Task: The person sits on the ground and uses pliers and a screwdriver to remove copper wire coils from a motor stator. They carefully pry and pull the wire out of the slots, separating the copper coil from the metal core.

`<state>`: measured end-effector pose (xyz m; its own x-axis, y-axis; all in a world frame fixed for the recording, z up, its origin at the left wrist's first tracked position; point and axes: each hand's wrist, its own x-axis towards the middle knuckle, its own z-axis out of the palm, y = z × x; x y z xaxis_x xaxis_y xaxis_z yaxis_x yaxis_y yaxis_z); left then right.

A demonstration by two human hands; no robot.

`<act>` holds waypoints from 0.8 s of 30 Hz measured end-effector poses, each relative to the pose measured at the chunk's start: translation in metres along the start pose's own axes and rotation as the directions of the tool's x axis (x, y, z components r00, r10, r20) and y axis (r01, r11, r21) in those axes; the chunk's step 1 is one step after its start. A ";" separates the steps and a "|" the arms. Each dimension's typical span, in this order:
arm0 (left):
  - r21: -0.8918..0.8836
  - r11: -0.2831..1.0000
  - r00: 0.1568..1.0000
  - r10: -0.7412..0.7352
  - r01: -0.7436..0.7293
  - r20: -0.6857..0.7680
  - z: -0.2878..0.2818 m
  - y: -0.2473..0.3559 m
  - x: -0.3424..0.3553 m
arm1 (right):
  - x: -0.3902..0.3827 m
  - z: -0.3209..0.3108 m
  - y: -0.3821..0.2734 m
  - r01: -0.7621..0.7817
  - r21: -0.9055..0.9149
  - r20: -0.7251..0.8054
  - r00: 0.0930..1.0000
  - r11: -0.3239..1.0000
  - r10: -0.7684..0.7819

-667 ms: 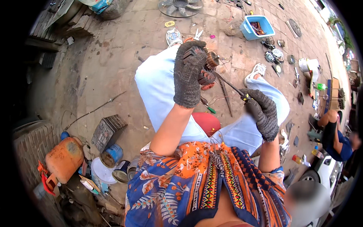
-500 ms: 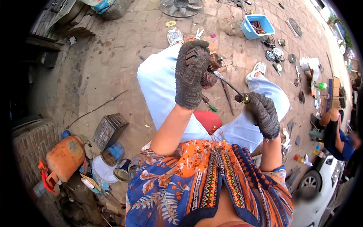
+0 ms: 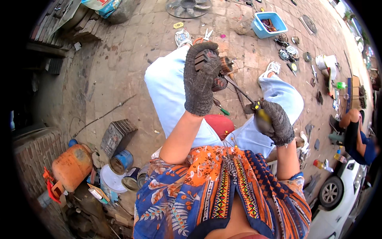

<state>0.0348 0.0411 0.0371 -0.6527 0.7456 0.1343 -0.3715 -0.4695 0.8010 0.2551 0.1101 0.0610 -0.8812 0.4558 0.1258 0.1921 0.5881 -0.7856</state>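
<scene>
In a dark knitted glove, my left hand (image 3: 199,85) is wrapped round a motor armature (image 3: 227,65), raised above the ground between my knees. Its copper-coloured commutator end and reddish windings stick out beyond the fingers; the palm covers part of the core. My right hand (image 3: 277,124), gloved too, grips a screwdriver (image 3: 242,90) by its yellow and black handle. The slim metal shaft slants up and left, and its tip meets the armature beside the windings. Whether the tip is wedged in or only touching, I cannot tell.
On the ground ahead lie orange-handled snips (image 3: 207,35) and a green-handled tool (image 3: 224,111). A blue basin (image 3: 258,30) with copper scraps stands far right, near several motor parts. At left are an orange tank (image 3: 72,167) and cans (image 3: 120,161). Another person (image 3: 360,139) sits at right.
My right hand has shifted slightly down with the screwdriver, and its handle has turned a little. The left hand keeps its hold on the armature, nearly still. The view has tilted slightly.
</scene>
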 end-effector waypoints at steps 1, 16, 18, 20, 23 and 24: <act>0.021 1.000 1.000 0.005 -0.005 0.000 0.001 -0.001 0.000 | -0.002 0.000 0.000 -0.009 0.008 -0.005 1.000 1.000 0.009; 0.042 0.998 0.998 0.047 -0.048 0.046 0.002 -0.005 -0.003 | -0.010 0.006 -0.002 -0.016 -0.024 0.053 0.998 1.000 0.017; -0.001 1.000 0.999 -0.011 0.011 0.050 0.006 -0.002 -0.006 | -0.008 0.005 -0.003 -0.133 0.074 0.077 0.989 0.988 0.128; -0.044 0.997 0.996 -0.056 0.059 0.072 0.007 -0.002 -0.008 | -0.005 0.001 0.000 -0.493 0.271 0.225 0.868 0.827 0.443; -0.197 0.960 0.979 -0.182 0.198 0.093 0.005 -0.007 -0.012 | 0.004 -0.006 0.000 -0.393 0.285 0.284 0.906 0.874 0.314; -0.260 0.931 0.967 -0.235 0.254 0.104 0.004 -0.009 -0.014 | 0.005 -0.006 0.004 -0.245 0.254 0.235 0.954 0.936 0.186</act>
<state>0.0498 0.0368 0.0302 -0.4751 0.8799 0.0025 -0.6838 -0.3710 0.6283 0.2543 0.1187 0.0617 -0.9064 0.3873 -0.1686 0.2860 0.2690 -0.9197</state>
